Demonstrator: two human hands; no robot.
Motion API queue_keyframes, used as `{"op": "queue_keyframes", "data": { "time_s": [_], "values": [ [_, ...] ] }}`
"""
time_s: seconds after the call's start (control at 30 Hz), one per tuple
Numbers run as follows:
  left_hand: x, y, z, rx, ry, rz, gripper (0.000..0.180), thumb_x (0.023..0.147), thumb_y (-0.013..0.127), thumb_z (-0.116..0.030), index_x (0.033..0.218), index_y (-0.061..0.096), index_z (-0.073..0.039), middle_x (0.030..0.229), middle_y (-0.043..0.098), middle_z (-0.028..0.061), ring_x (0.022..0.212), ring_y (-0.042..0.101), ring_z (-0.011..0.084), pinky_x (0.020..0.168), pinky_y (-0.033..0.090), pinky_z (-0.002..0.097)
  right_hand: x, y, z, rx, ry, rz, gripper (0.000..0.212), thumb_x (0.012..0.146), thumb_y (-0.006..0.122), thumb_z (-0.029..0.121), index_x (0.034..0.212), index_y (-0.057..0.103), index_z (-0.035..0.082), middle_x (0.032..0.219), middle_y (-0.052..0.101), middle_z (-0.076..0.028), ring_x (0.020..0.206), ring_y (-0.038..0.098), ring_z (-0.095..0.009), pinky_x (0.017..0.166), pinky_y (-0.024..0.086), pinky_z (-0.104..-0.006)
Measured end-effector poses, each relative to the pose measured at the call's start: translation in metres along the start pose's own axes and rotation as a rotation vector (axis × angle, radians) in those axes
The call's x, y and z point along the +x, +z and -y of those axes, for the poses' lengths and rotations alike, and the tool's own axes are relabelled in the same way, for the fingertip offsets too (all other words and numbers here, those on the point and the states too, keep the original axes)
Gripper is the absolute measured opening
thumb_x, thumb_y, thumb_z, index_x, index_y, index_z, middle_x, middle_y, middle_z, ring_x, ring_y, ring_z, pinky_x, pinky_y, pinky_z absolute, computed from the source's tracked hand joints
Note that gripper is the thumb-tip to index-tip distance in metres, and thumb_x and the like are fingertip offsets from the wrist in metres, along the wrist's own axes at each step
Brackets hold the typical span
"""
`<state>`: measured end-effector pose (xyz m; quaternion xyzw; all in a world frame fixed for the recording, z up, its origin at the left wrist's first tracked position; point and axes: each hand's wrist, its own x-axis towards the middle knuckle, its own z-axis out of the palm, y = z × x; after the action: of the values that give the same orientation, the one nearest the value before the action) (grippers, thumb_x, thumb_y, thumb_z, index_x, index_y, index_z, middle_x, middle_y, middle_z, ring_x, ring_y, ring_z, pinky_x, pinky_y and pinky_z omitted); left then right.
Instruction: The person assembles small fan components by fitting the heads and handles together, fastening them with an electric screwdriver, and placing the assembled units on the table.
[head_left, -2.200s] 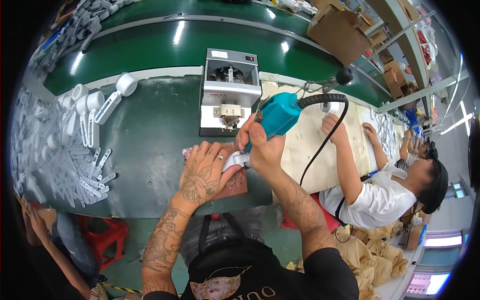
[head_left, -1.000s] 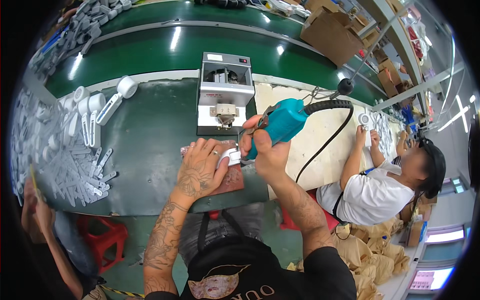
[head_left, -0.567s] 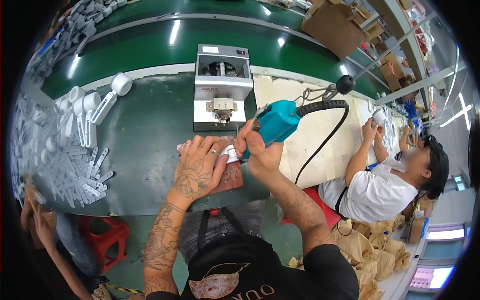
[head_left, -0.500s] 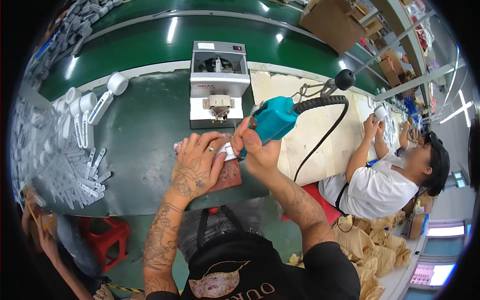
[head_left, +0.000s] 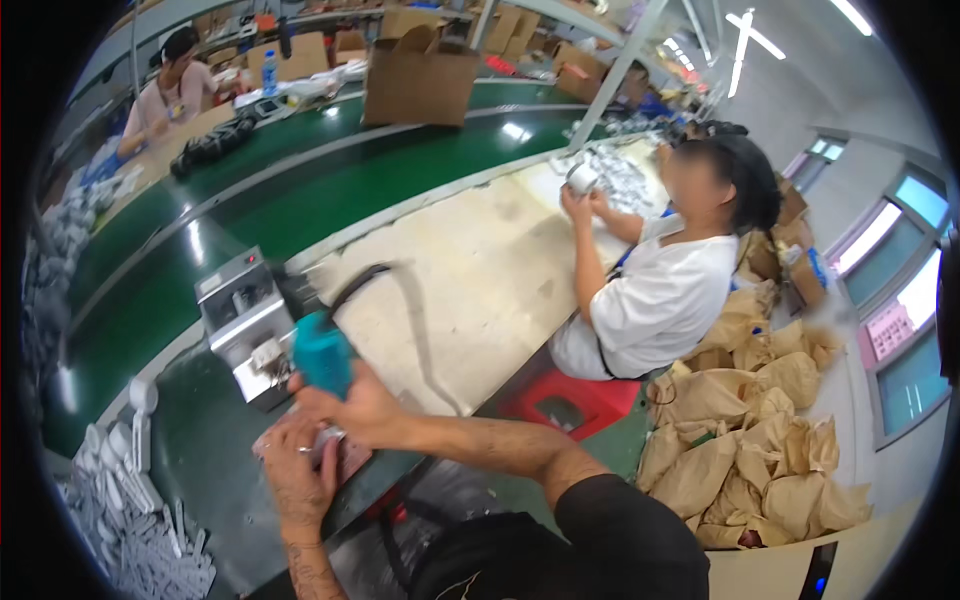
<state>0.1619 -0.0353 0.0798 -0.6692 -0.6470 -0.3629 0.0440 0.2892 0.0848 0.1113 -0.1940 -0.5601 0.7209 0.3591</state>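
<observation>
My right hand (head_left: 358, 408) is wrapped round a teal electric screwdriver (head_left: 322, 357) with a black cable (head_left: 355, 288). Just beside it, my left hand (head_left: 297, 458) is closed over a small white plastic part (head_left: 328, 436), mostly hidden by the fingers and blurred. Both hands are over a reddish block (head_left: 354, 459) near the table's front edge. A metal screw feeder (head_left: 243, 325) stands just behind them. The screwdriver's tip is hidden, so I cannot tell whether it touches the part.
White and grey handle-like parts (head_left: 125, 465) are piled at the left on the dark green table (head_left: 205, 440). A co-worker in a white shirt (head_left: 655, 300) sits to the right by a red stool (head_left: 575, 402). Beyond runs a green conveyor (head_left: 300, 195) bearing a cardboard box (head_left: 420, 85).
The view has swung to the right and up, so hands, feeder and table now lie lower left. The right hand still grips the screwdriver, and the left stays at the part.
</observation>
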Motion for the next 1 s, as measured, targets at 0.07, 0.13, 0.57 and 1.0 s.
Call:
{"op": "queue_keyframes", "data": {
  "time_s": [0.07,0.13,0.57,1.0],
  "values": [
    [0.010,0.001,-0.018,-0.009,0.091,-0.014,0.035,0.079,0.078,-0.008,0.112,0.066,-0.006,0.107,0.068,0.0132,0.098,0.065,0.0322,0.088,0.048,0.0469,-0.029,-0.018,0.031,-0.100,-0.238,-0.113,0.052,0.093,0.073,0.045,0.119,0.057,0.003,0.090,0.065,-0.003,0.079,0.064,-0.011,0.070,0.053,-0.0284],
    [0.003,0.006,-0.026,-0.034,0.090,-0.021,0.039,0.080,0.078,-0.007,0.116,0.065,-0.006,0.109,0.068,0.0121,0.098,0.065,0.0303,0.085,0.048,0.0452,-0.051,-0.029,0.065,0.104,-0.399,-0.146,0.065,0.091,0.065,0.061,0.118,0.053,0.003,0.076,0.059,-0.006,0.066,0.060,-0.018,0.059,0.050,-0.0324],
    [-0.026,-0.023,0.022,-0.046,-0.554,-0.390,0.030,0.093,0.069,-0.012,0.118,0.063,0.002,0.112,0.066,0.0180,0.103,0.063,0.0316,0.093,0.049,0.0394,-0.083,-0.069,0.035,-0.225,-0.028,-0.269,0.031,0.094,0.075,0.022,0.116,0.066,0.002,0.085,0.066,-0.003,0.076,0.063,-0.013,0.068,0.052,-0.0299],
    [0.038,-0.092,0.028,0.413,-0.282,-0.218,0.030,0.094,0.068,-0.022,0.113,0.071,0.001,0.112,0.069,0.0237,0.099,0.067,0.0385,0.089,0.053,0.0457,-0.049,-0.034,0.029,-0.531,-0.193,-0.208,0.046,0.096,0.067,0.043,0.113,0.056,0.001,0.080,0.057,-0.018,0.076,0.056,-0.024,0.072,0.046,-0.0399]
  ]
}}
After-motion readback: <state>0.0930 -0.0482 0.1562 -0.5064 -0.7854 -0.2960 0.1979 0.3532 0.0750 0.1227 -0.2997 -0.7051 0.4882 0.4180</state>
